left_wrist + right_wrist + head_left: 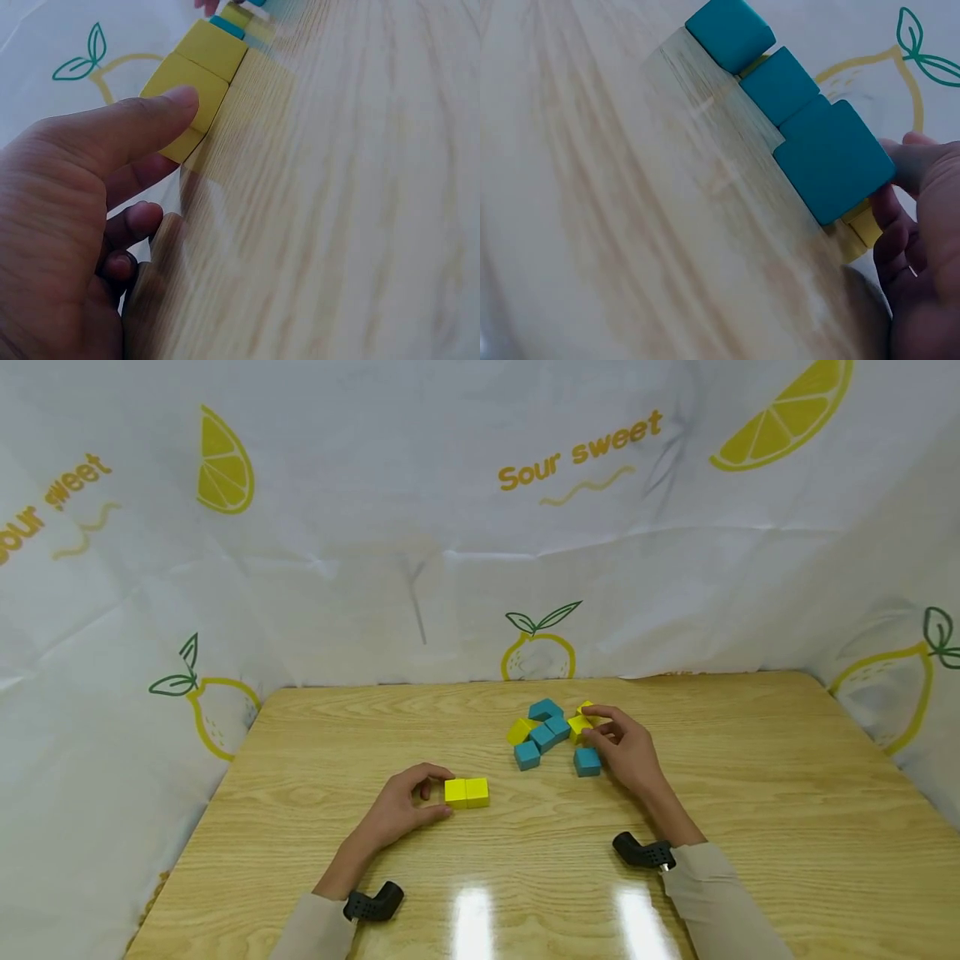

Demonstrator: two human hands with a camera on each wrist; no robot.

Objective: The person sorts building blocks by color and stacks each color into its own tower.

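Note:
Two yellow cubes [467, 793] sit side by side on the wooden table. My left hand [405, 806] pinches the left one between thumb and forefinger; in the left wrist view the thumb [161, 112] lies against its face. Farther back on the right, my right hand [626, 752] has thumb and forefinger at a yellow cube [578, 727] beside the pile and appears to pinch it. Another yellow block [585, 707] lies just behind. A teal cube [587, 762] stands in front of that hand and, in the right wrist view, partly hides the fingertips.
Left of the right hand lie several teal blocks [543, 737], a teal angled block [545, 708] and a yellow angled block [521, 731]. Behind the table [337, 735] hangs a white lemon-print cloth [360, 527].

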